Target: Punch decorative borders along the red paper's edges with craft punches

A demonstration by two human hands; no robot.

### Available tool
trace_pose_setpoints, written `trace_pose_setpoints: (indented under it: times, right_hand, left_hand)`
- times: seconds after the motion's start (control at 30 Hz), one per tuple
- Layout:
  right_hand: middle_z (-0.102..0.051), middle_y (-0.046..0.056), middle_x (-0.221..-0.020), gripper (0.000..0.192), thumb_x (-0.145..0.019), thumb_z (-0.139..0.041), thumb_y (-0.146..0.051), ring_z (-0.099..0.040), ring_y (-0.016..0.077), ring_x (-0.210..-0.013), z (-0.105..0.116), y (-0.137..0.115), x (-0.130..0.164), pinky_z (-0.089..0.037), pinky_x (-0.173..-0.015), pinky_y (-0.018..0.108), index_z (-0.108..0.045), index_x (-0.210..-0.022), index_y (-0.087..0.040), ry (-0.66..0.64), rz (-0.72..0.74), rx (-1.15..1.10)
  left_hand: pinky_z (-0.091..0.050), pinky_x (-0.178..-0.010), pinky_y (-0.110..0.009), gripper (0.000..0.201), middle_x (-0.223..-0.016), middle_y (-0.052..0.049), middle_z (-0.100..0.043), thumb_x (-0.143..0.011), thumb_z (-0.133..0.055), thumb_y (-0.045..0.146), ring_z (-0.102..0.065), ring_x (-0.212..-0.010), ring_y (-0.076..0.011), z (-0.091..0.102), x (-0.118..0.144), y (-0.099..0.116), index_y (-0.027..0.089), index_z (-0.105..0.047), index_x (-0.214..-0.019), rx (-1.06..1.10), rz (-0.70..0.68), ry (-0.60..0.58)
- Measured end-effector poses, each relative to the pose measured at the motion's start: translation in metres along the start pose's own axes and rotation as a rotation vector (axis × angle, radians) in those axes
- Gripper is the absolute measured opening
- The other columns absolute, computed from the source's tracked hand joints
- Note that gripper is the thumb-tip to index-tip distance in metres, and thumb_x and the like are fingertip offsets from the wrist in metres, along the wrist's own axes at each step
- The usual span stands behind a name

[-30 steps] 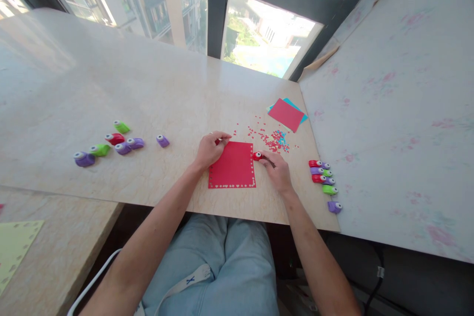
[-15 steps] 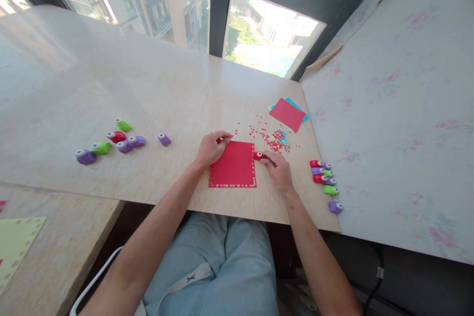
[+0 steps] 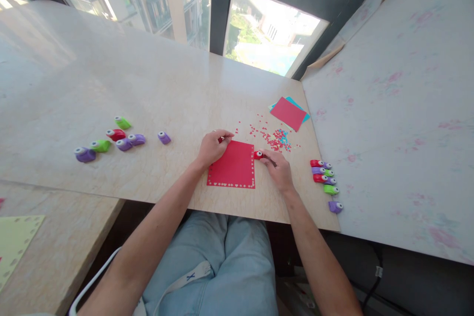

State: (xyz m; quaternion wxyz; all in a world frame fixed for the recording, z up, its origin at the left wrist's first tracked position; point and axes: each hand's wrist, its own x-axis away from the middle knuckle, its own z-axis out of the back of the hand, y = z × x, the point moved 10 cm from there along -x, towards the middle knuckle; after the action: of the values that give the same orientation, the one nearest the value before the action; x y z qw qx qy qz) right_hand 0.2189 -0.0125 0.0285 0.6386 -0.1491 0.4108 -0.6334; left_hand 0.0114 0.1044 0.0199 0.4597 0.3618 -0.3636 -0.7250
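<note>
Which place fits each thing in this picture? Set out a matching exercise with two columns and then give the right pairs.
Things:
1. red card
2. red punch
3. pile of punched bits
4. yellow-green sheet

Places:
A. far left, on the lower table
B. at the card's right edge, at the right hand
C. beyond the card, to its right
D. under the left hand

Pairs: 1-D, 2-B, 3-C, 4-A

Sunlit marble table (image 3: 111, 84) beneath 2 windows (image 3: 270, 34).
</note>
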Motion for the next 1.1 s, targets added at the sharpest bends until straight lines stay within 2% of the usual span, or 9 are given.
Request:
trace_pose_setpoints:
  times: [0.4, 0.73, 0.9, 1.1]
  right_hand:
    - [-0.073, 0.005, -0.112, 0.024, -0.091, -0.059, -0.031, -0.066, 0.0240, -0.106, -0.001, -0.004, 0.000, -0.048, -0.097, 0.045, -0.072, -0.112, -0.028, -0.010, 0.026, 0.009]
    - [-0.073, 0.004, -0.111, 0.022, -0.092, -0.058, -0.030, -0.066, 0.0226, -0.105, -0.003, -0.012, 0.002, -0.049, -0.097, 0.044, -0.072, -0.109, -0.029, -0.055, 0.054, -0.026]
    - [-0.073, 0.005, -0.112, 0.023, -0.093, -0.058, -0.032, -0.066, 0.0233, -0.105, -0.004, -0.014, 0.003, -0.049, -0.097, 0.045, -0.072, -0.110, -0.029, -0.076, 0.047, 0.006]
    - [-0.073, 0.006, -0.111, 0.023, -0.092, -0.060, -0.031, -0.066, 0.0228, -0.105, -0.005, -0.023, 0.007, -0.049, -0.096, 0.043, -0.070, -0.113, -0.028, -0.082, 0.105, 0.003]
  left_hand:
    - [-0.051, -0.079, -0.031, 0.022, -0.093, -0.006, -0.075, -0.083, -0.054, 0.022, -0.065, -0.080, -0.0187, 0.001, -0.001, 0.000, 0.018, -0.074, -0.092, 0.100, 0.029, -0.005]
    - [-0.051, -0.081, -0.032, 0.026, -0.096, -0.006, -0.075, -0.085, -0.051, 0.020, -0.066, -0.083, -0.0196, -0.003, -0.001, 0.002, 0.021, -0.075, -0.096, -0.060, -0.017, -0.023]
    - [-0.051, -0.082, -0.031, 0.026, -0.097, -0.006, -0.075, -0.085, -0.051, 0.018, -0.066, -0.084, -0.0194, -0.003, 0.000, 0.004, 0.021, -0.075, -0.095, -0.089, -0.028, -0.009]
    - [-0.050, -0.083, -0.032, 0.025, -0.098, -0.007, -0.075, -0.086, -0.052, 0.016, -0.067, -0.086, -0.0198, -0.001, 0.000, 0.007, 0.020, -0.075, -0.095, -0.076, -0.045, 0.005]
